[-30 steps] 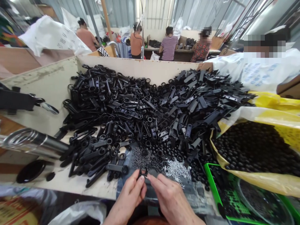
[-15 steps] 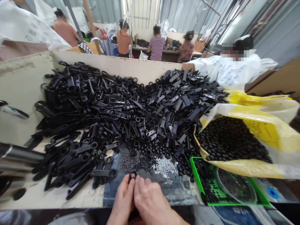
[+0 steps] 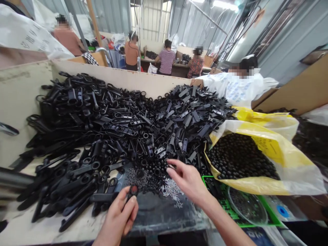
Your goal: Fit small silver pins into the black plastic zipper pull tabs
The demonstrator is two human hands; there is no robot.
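My left hand (image 3: 120, 215) is low at the table's near edge, its fingers pinched on a small black ring part (image 3: 133, 191). Stretched forward, my right hand (image 3: 187, 179) has its fingers apart and its fingertips at the edge of the big heap of black plastic levers and rings (image 3: 123, 123). Just under that hand lie small silver pins (image 3: 173, 191), with a patch of dark springs (image 3: 137, 176) to their left, both on a dark mat (image 3: 164, 215).
A yellow bag of small black beads (image 3: 241, 159) sits at the right, above a green tray (image 3: 230, 208) holding a clear bowl. A beige board wall (image 3: 143, 80) backs the heap. A person in white sits at the far right; several others work at the back.
My hands were together pinching the ring part. My right hand has let go and reached forward to the heap, while my left hand stayed low with the ring. The view shifted right.
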